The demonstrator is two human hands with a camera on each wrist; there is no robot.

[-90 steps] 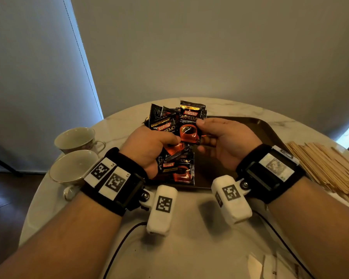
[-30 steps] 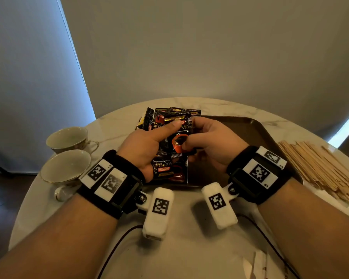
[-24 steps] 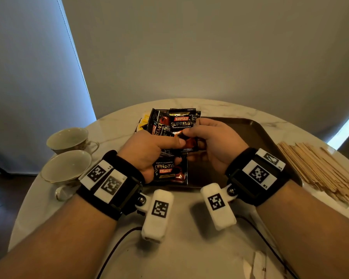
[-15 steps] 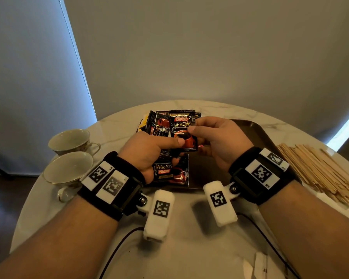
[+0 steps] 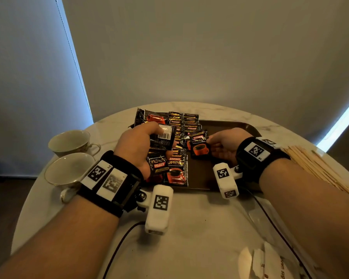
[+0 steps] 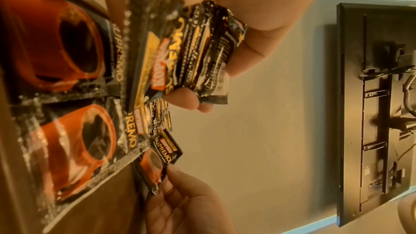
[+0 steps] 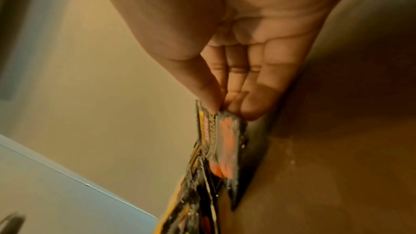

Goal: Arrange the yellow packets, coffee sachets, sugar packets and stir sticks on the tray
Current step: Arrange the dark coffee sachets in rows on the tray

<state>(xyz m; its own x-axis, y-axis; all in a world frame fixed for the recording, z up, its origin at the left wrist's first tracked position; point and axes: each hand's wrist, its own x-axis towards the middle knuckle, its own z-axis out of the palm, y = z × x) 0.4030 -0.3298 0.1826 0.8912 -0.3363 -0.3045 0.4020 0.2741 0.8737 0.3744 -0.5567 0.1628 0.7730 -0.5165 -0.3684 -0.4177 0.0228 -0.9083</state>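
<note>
The coffee-sachet step is in hand: the left hand (image 5: pixel 138 146) grips a small stack of Kopiko sachets (image 5: pixel 163 137) above the brown tray (image 5: pixel 226 125), while the right hand (image 5: pixel 226 146) pinches a single sachet (image 5: pixel 198 148) low over it (beside the overlapping row (image 5: pixel 181 125)). Next, I judge, that sachet needs laying flat in line.

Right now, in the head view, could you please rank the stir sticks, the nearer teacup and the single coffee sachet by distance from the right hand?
1. The single coffee sachet, pinched by the right hand over the tray.
2. The stir sticks, piled on the table to its right.
3. The nearer teacup, across at the table's left edge.
</note>
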